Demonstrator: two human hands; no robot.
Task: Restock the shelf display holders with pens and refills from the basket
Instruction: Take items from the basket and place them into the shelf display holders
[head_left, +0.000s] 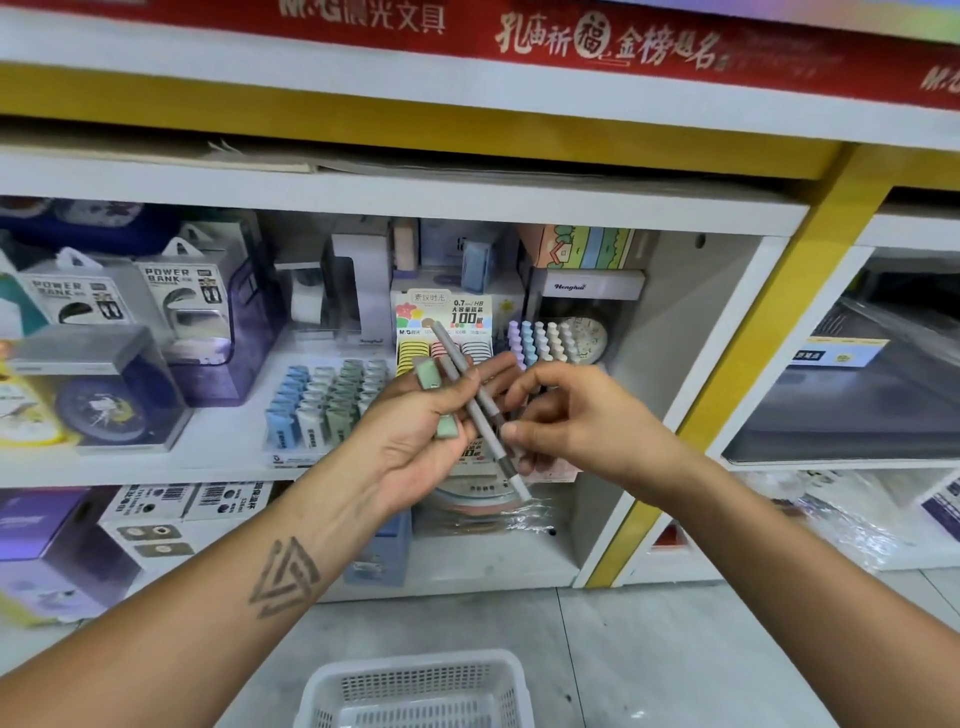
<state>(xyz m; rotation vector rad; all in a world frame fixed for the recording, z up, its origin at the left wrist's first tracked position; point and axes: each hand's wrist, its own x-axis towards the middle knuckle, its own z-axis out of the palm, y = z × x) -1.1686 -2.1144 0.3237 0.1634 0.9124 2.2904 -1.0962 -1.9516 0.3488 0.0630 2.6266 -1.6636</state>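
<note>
The left hand (415, 431) lies palm-up in front of the middle shelf bay, fingers curled round a small bunch: two grey pens (470, 402) lying diagonally across the palm, and a pale green refill case (435, 397) tucked under the thumb side. The right hand (566, 415) reaches in from the other side, thumb and forefinger pinching the lower part of the nearer pen, as if to draw one out of the bunch. The white mesh basket (415, 691) sits on the floor directly below the hands; what shows of it looks nearly bare, though most of it is cut off by the frame edge. The main risk appears to be the split of the bunch: the left hand holds three loose, smooth items with a fairly light curl, so pulling one pen free could drag its neighbour along or let the green case slip off the palm, and anything dropped may miss the basket and roll on the tiled floor. A second risk is misplacement. The display of blue and green refill cases (327, 400) stands just left of the hands and the holder of pastel capped pens (540, 338) just behind, with the 0.7 HB lead display (447, 322) between them, so a hurried reach could put an item in the wrong slot or knock the tightly packed rows over.
</note>
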